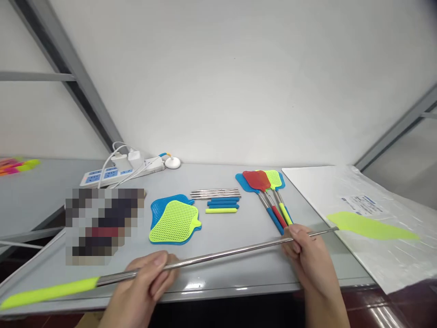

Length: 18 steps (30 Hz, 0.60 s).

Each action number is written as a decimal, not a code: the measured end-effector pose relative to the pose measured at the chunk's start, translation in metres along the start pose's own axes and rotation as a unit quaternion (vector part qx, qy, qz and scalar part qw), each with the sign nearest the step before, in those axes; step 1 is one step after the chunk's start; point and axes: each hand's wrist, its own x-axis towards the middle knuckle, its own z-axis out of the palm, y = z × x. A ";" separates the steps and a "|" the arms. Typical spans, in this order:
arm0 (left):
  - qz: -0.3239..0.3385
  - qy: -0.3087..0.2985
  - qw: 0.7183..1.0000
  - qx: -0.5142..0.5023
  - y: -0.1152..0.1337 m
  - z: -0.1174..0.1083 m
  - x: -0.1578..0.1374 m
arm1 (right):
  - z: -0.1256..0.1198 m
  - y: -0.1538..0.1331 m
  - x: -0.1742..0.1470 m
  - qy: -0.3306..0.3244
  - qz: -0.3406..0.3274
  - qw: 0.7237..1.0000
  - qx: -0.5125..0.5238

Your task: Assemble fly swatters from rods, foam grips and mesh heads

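Note:
A telescopic fly swatter [232, 251] stretches across the front of the table, its metal rod drawn out long. Its yellow-green grip points left, and its yellow-green paddle [372, 226] is at the right, smeared by motion. My left hand [150, 273] is closed round the thick part of the rod near the grip. Further along, my right hand [302, 243] pinches the thinner rod toward the paddle. Beyond my right hand lie several swatters [264, 182] with blue, red and yellow-green heads. Loose paddles, yellow-green [175, 222] on top of blue [160, 209], rest left of centre.
Metal rods [215, 194] lie behind several blue and yellow-green handle sleeves [221, 210]. A power strip [109, 174] with plugs and cables stands at the back left, beside a white round object [172, 162]. White plastic-wrapped packaging [382, 246] covers the right side. A blurred-out item [104, 225] lies left.

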 end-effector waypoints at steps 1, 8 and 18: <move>0.005 0.004 1.000 -0.009 0.002 -0.005 0.000 | -0.003 -0.005 0.002 0.018 -0.005 1.000 0.009; 0.011 0.020 0.994 -0.109 0.004 0.011 -0.001 | 0.014 -0.005 -0.001 0.111 -0.031 0.985 0.128; -0.012 -0.006 0.986 -0.164 -0.026 0.066 -0.011 | 0.061 0.030 -0.036 0.068 -0.019 0.986 0.153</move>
